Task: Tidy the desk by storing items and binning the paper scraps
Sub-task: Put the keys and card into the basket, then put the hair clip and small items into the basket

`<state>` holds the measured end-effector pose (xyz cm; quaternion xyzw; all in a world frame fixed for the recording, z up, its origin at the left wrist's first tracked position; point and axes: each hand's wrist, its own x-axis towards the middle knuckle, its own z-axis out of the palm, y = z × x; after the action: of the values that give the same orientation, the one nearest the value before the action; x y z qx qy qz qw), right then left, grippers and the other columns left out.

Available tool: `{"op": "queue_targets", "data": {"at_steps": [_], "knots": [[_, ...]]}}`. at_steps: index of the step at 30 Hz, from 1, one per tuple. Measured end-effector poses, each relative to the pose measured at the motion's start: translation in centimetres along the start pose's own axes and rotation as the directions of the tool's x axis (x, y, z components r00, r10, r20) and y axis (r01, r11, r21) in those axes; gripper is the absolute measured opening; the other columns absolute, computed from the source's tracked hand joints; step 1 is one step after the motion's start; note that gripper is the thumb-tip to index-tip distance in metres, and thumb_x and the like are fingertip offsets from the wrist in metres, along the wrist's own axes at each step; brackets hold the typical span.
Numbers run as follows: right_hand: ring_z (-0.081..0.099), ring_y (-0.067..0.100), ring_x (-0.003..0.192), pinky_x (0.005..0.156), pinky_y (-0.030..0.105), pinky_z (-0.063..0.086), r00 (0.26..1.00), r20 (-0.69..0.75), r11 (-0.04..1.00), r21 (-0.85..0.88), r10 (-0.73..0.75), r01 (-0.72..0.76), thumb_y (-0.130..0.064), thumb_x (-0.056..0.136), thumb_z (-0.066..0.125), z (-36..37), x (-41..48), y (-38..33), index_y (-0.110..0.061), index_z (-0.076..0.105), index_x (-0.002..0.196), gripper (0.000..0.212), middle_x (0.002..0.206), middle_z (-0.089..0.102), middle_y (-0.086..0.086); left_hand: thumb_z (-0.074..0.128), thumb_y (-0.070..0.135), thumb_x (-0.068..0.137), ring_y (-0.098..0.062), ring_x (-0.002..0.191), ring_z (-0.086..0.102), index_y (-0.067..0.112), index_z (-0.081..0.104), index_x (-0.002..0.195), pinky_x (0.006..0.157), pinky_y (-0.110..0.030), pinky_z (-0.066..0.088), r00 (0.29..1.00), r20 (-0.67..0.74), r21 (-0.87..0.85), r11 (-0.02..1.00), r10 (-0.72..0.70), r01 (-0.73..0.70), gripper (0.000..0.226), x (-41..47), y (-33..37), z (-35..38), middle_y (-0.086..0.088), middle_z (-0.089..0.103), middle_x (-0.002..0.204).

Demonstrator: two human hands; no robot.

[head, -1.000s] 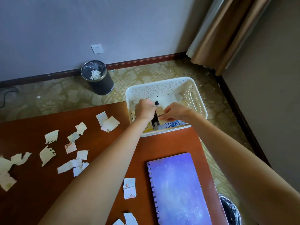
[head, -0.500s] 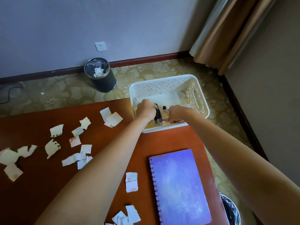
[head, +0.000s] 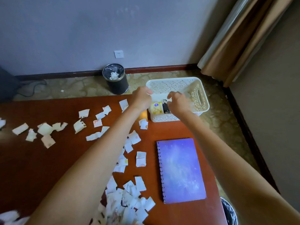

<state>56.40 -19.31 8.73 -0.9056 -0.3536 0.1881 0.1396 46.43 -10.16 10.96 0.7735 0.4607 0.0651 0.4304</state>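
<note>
White basket [head: 200, 101] w/ yellow pack [head: 155, 108] & black clip [head: 165, 108]; left hand [head: 142, 99], right hand [head: 179, 103] above, loose-fingered, empty.

bin [head: 229, 212] cut off by edge | lower scraps [head: 128, 207] blurred

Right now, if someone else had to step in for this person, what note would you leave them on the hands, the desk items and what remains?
Left hand: at the left wall of the white basket; I cannot tell whether it grips the rim.
Right hand: over the basket, fingers loosely curled, nothing seen in it.
Done: a yellow packet and a small black item lie in the basket.
Left: the purple notebook lies on the desk, not yet stored. Paper scraps are strewn across the desk, not yet binned. The bin stands on the floor by the wall.
</note>
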Motion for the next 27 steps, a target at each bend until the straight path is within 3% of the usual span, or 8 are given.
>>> {"op": "queue_targets", "data": {"at_steps": [3,5,10,15,23,27], "knots": [[0.057,0.035,0.107,0.084,0.034,0.042,0.994,-0.079,0.982,0.169,-0.071,0.083,-0.003,0.089,0.047,1.5,-4.4,-2.9,-0.001,0.058,0.118,0.03,0.121,0.058,0.02,0.042,-0.001,0.09,-0.024,0.107,0.06,0.012,0.064,0.111,0.086,-0.029,0.051,0.995,-0.096,-0.049,0.999,-0.021,0.016,0.034,-4.1,-2.2,-3.9,-0.01,0.062,0.121],[0.058,0.034,0.104,0.077,0.031,0.04,0.995,-0.044,0.965,0.243,-0.092,0.1,-0.004,0.088,0.047,3.6,-7.6,-4.5,0.0,0.059,0.113,0.028,0.115,0.062,0.021,0.042,-0.001,0.09,-0.025,0.107,0.06,0.013,0.065,0.105,0.087,-0.031,0.05,0.986,-0.159,-0.044,0.998,-0.047,0.04,0.031,-7.5,-4.7,-6.2,-0.012,0.064,0.117],[0.058,0.036,0.109,0.084,0.033,0.044,0.974,0.177,0.962,0.258,-0.141,0.092,-0.008,0.09,0.047,10.4,-15.7,-7.7,-0.002,0.06,0.114,0.028,0.116,0.063,0.021,0.043,0.011,0.096,-0.022,0.111,0.06,0.008,0.063,0.113,0.094,-0.031,0.048,0.946,-0.242,-0.046,0.976,-0.215,0.211,0.027,-16.3,-13.5,-8.6,-0.007,0.064,0.12],[0.058,0.036,0.113,0.093,0.034,0.045,0.897,0.4,0.977,0.17,-0.19,0.131,-0.006,0.091,0.046,17.1,-21.9,-11.0,-0.002,0.059,0.117,0.029,0.121,0.062,0.019,0.04,0.013,0.098,-0.025,0.115,0.058,0.008,0.061,0.116,0.097,-0.034,0.048,0.916,-0.143,0.034,0.924,-0.374,0.382,0.029,-22.3,-22.5,-9.3,-0.01,0.061,0.126],[0.06,0.037,0.108,0.094,0.041,0.049,0.867,0.452,0.977,0.126,-0.21,0.171,-0.013,0.088,0.046,25.6,-24.3,-24.1,-0.007,0.061,0.112,0.029,0.116,0.063,0.018,0.04,0.01,0.095,-0.028,0.116,0.056,0.005,0.062,0.116,0.094,-0.032,0.045,0.913,-0.121,0.132,0.905,-0.389,0.403,0.031,-23.5,-34.3,-17.9,-0.012,0.062,0.124],[0.063,0.03,0.094,0.078,0.035,0.055,0.899,0.402,0.981,0.153,-0.174,0.122,-0.011,0.094,0.04,29.3,-23.8,-33.3,-0.005,0.06,0.111,0.027,0.109,0.065,0.014,0.041,0.012,0.097,-0.026,0.115,0.057,0.005,0.059,0.12,0.091,-0.029,0.047,0.944,-0.131,0.191,0.927,-0.303,0.323,0.03,-22.0,-39.4,-25.4,-0.011,0.061,0.125]]}}
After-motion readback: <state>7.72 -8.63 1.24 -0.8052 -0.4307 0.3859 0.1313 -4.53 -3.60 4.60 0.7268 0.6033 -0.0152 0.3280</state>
